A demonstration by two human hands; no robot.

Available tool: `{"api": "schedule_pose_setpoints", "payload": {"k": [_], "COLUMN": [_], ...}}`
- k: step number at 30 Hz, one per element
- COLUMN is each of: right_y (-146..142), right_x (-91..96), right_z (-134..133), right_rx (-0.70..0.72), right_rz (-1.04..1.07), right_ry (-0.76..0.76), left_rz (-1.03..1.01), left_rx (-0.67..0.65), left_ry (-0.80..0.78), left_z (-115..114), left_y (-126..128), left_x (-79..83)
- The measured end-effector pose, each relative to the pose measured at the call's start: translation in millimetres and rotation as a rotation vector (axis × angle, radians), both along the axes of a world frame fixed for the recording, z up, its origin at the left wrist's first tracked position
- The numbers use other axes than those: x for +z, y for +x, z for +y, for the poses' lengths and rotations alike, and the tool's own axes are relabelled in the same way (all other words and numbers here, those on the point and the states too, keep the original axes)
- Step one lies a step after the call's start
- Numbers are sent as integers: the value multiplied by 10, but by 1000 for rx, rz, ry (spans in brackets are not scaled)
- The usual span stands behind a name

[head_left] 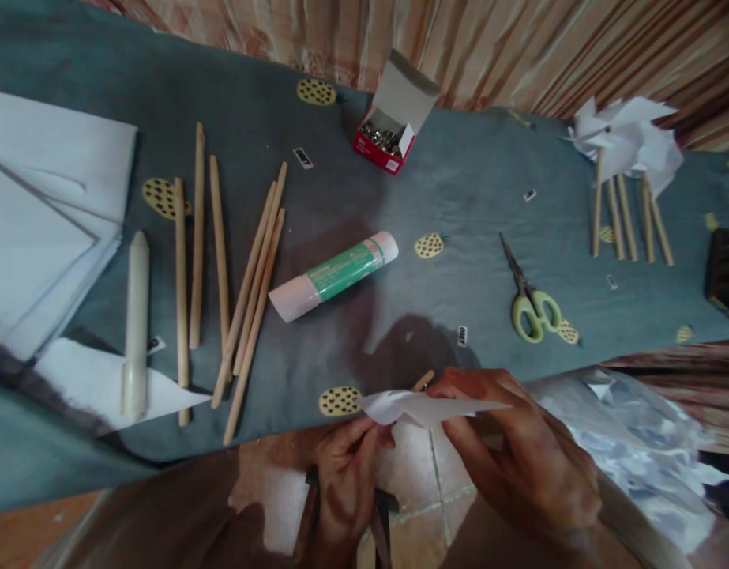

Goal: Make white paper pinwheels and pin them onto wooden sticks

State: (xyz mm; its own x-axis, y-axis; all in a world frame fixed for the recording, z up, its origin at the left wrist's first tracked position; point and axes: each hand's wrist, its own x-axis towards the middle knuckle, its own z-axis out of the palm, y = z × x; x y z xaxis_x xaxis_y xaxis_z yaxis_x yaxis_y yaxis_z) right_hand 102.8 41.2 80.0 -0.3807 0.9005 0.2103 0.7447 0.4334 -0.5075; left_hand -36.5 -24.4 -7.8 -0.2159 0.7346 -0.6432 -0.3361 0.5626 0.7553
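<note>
Both my hands hold a folded white paper piece (426,408) just off the near edge of the table. My left hand (343,474) pinches its left end with the fingers closed. My right hand (518,454) grips it from the right and above, fingers curled. A wooden stick tip (423,381) pokes out behind the paper; which hand holds the stick I cannot tell. On the grey-blue cloth (459,190) ahead lie a glue stick (334,275) and green-handled scissors (531,300).
Several loose wooden sticks (246,292) lie at the left beside a white candle-like tube (137,316) and stacked white paper (38,213). An open red box of pins (391,126) stands at the back. Finished paper pinwheels on sticks (628,174) lie at the right. A plastic bag (630,450) sits lower right.
</note>
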Motion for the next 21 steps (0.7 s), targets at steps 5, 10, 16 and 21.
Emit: {"api": "schedule_pose_setpoints", "payload": {"k": [5,10,16,21], "right_y": [-24,-64,-70,-73], "right_x": [-26,-23,35,1], "right_z": [5,15,66,198], "right_rx": [-67,-206,-302,-310], "right_rz": [71,156,261,435], "right_ry": [-22,-90,-348,-512], "left_rz": [50,22,26,54], "left_rx": [-39,-31,-27,-62], "left_ry": [-5,22,77,176], "left_z": [-13,7,30,88], "left_y": [-14,-10,-26,-46], "left_x": [1,21,72,186]}}
